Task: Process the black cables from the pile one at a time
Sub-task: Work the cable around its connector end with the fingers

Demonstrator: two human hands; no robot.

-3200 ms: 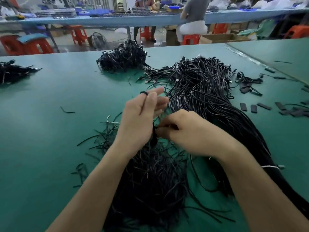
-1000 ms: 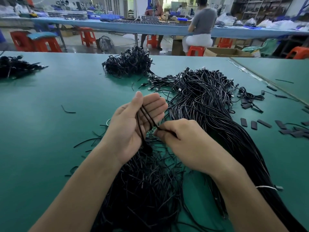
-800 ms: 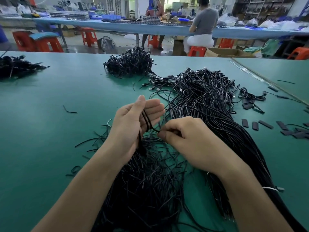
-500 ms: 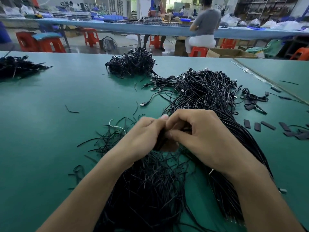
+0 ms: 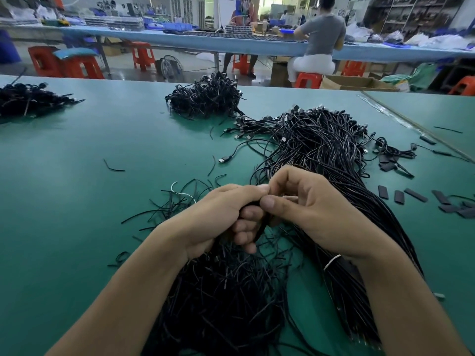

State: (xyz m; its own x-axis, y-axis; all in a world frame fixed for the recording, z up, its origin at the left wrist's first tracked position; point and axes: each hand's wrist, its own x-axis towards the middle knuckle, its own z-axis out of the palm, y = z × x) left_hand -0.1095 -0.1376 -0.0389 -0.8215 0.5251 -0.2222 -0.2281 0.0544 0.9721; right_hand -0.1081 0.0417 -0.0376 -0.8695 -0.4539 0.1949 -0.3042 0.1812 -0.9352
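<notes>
As hands grip it, black cable between them, above pile

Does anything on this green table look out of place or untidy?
A pale wire scrap lies among the black offcuts, the only light piece there. One USB cable lies alone, apart from the big pile.

Bright, even overhead light with a cool cast falls on the green table, leaving only a soft, faint shadow under the cable pile, while a blown-out window glares far back and the wide lens bows the far bench and softens the edges.
</notes>
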